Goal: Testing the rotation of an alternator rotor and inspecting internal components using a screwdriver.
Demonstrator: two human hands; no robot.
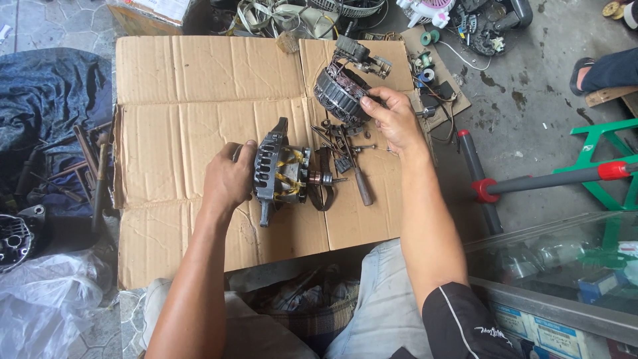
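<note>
**Head view: alternator apart on cardboard**

Head camera, looking down at flattened cardboard (179,73) on the floor. Left hand (229,179) wrapped shut around the rear of the rotor housing (276,174), lying on its side mid-sheet, shaft end pointing right. Right hand (395,119) further up and right, fingers closed on the rim of the stator ring (339,93), tilted on edge at the cardboard's top. Between both, loose bolts and small parts (342,136) scattered, with a screwdriver (359,179) lying just right of the shaft.

Probably best done by keeping the housing pinned flat, holding the stator by its iron rim, never the copper windings. Worth keeping the bolts clustered, away from the cardboard seam. Off-sheet: tools on dark cloth (46,100) left, green stand (601,159) right.
</note>
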